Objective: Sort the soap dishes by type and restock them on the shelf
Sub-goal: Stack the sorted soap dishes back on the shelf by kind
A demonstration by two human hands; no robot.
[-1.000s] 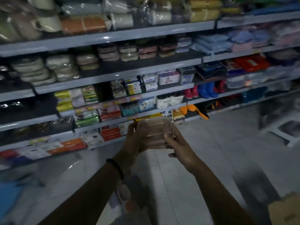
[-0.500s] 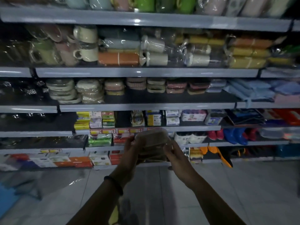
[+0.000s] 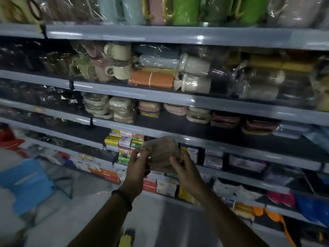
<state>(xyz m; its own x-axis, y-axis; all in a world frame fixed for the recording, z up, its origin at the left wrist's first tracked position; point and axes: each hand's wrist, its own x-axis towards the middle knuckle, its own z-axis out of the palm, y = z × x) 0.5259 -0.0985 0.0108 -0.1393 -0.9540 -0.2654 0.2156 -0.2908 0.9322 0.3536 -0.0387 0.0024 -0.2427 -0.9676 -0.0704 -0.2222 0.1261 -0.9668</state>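
Shelf row, left to right: wrapped soap dish stacks in cream, tan, pink, then dark red. Wrapped mugs one level up. Below the shelf's front edge, left hand and right hand each grip a side of one film-wrapped brownish soap dish, tilted, held in mid-air just in front of the edge.

Glossy clear plastic wraps the soap dish; shelf edges look smooth, painted metal.
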